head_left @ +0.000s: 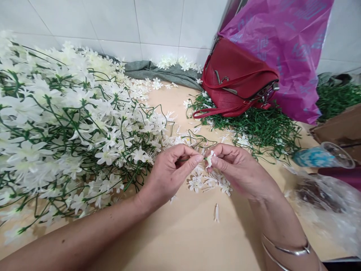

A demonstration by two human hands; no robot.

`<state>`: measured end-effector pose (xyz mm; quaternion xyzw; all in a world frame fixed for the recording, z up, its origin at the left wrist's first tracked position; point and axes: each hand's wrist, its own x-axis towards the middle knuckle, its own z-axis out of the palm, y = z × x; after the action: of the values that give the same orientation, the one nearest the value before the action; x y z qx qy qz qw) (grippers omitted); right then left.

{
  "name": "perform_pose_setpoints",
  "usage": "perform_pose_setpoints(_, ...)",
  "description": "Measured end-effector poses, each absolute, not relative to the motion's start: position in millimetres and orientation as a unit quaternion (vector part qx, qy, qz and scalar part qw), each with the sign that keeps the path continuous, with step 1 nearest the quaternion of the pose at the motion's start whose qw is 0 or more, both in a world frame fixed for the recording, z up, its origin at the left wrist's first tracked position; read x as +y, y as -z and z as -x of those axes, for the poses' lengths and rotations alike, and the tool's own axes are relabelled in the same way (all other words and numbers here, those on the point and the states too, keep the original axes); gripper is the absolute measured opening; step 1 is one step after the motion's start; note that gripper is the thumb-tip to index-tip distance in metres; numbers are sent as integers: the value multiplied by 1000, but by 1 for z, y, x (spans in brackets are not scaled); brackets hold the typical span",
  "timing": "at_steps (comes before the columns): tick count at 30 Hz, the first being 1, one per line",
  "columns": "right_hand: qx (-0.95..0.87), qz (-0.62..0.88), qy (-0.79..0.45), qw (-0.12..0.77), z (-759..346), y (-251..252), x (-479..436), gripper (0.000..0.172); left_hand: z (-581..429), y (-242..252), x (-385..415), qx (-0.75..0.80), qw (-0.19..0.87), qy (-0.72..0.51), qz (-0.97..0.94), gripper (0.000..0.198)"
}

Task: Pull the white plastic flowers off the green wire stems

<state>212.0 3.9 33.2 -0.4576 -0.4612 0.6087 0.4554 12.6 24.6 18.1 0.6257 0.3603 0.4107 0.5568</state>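
My left hand [175, 169] pinches a thin green stem close to its tip, above the middle of the table. Facing it, my right hand [235, 167] grips a small white artificial flower [210, 159] between thumb and fingers. Flower and stem meet between my fingertips; whether they are joined there I cannot make out. Loose white blossoms [196, 183] and thin white stamens lie on the table under my hands. To the left, a large heap of white artificial flowers [107, 154] on green stems reaches close to my left hand.
Behind my right hand, a red handbag [239, 75] rests on a pile of green stems [265, 131], beside a purple plastic bag [293, 56]. A plastic cup [318, 156] lies sideways at the right, near a clear plastic bag [335, 210]. A tiled wall [158, 22] bounds the table's back.
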Motion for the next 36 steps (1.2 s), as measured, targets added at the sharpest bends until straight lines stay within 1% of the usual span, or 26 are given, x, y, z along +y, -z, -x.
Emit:
perform_pose_setpoints(2,-462,468,-605,450,-212,-31,5,27,-13,-15,24,366,549,-411,-629,23)
perform_pose_setpoints(6,-470,475,-600,440,-209,-25,6,27,-15,-11,23,380,574,-402,-604,23)
perform_pose_setpoints(10,-463,473,-610,435,-205,-21,7,29,-16,-9,22,376,576,-409,-599,21)
perform_pose_setpoints(24,-481,480,-580,450,-198,-17,11,31,-17,-7,23,398,562,-410,-598,21)
perform_pose_setpoints(31,-448,461,-611,463,-202,-18,10,27,-18,-8,21,369,582,-407,-600,23)
perform_pose_setpoints(36,-436,465,-619,458,-208,-26,9,30,-16,-5,20,353,587,-405,-605,22)
